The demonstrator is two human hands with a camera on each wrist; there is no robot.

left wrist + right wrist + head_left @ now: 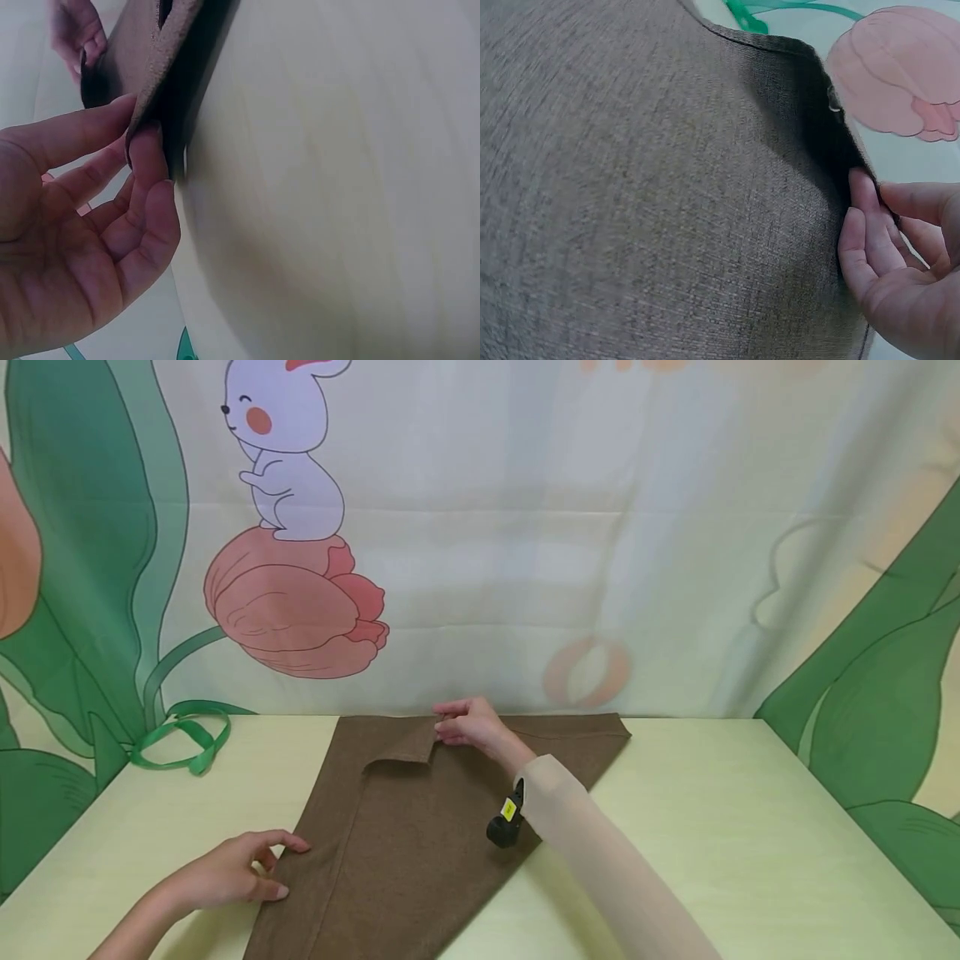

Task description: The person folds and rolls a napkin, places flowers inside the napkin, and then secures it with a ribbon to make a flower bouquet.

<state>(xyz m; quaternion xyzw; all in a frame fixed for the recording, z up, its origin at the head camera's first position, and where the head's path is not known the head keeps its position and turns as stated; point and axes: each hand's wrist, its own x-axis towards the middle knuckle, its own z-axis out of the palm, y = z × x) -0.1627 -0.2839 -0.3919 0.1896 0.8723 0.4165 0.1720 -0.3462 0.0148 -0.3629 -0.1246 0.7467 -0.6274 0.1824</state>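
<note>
A brown woven cloth (420,860) lies across the table, folded so one side runs at a slant, with a stitched seam along its left part. At its far edge my right hand (476,727) pinches a turned-over flap (401,745) of the cloth. In the right wrist view the thumb and fingers of the right hand (900,247) grip the hemmed edge, where a small shiny bit shows. My left hand (232,868) is at the cloth's left edge. The left wrist view shows the left hand (97,225) pinching that edge between thumb and fingers.
A green ribbon (197,752) lies loosely looped at the table's far left corner. Behind the pale table (750,843) hangs a printed backdrop (480,543) with a rabbit and flowers. A small black device (505,822) is strapped to the right wrist.
</note>
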